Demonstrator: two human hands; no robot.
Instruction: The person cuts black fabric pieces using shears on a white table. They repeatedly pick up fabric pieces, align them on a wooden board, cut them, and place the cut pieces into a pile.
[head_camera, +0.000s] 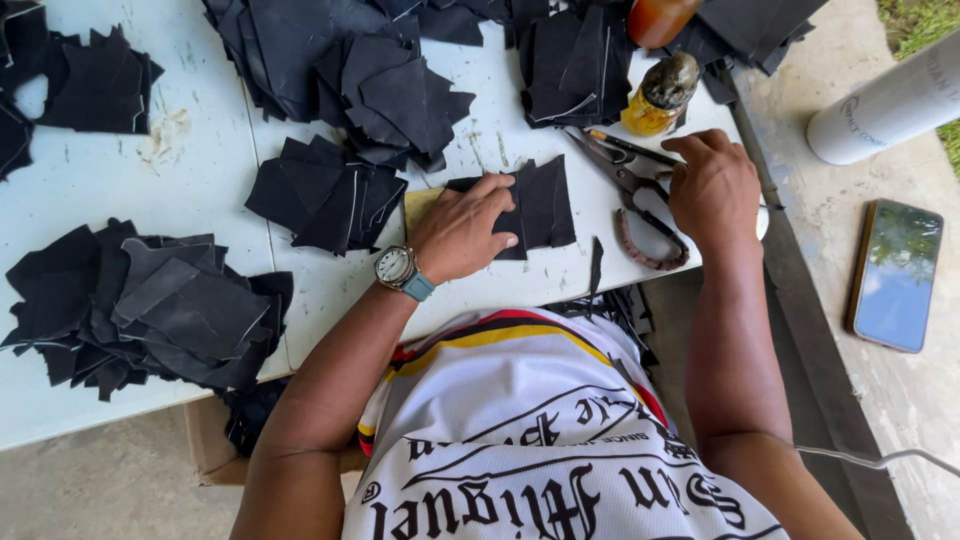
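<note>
The white bench (200, 160) carries the work at arm's reach, its surface scuffed and stained. Black cut pieces of sheet material, probably leather or rubber, lie on it in separate heaps: a large heap (140, 305) at the near left edge, a second heap (345, 60) at the far centre, a smaller stack (325, 195) just left of the working spot, and another stack (570, 65) at the far right. The grouping suggests sorting by shape, though the pictures do not confirm it.

A white cylinder (890, 100) lies on its side on the concrete ledge to the right, well apart from the bench top. It bears grey printing along its length. A smartphone (893, 275) lies flat on the same ledge, screen up, reflecting sky and foliage, placed clear of the cutting area.

The black piece in work (545, 200) lies near the front edge of the bench, directly ahead of the person. The left hand (462, 232) presses flat on it, fingers spread and extended, which pins the piece against sliding. A tan sheet (420, 205) shows partly beneath the hand.

The right hand (712, 190) rests over the handles of the heavy shears (625, 175), fingers curled down onto them; whether the grip is fully closed cannot be told. The blades lie flat on the bench, pointing to the far left.

A small jar of amber liquid (662, 100) with a grimy cap stands just beyond the shears. A brown bottle (660, 18) stands behind it, cut off by the frame. No legible label shows on either.
</note>
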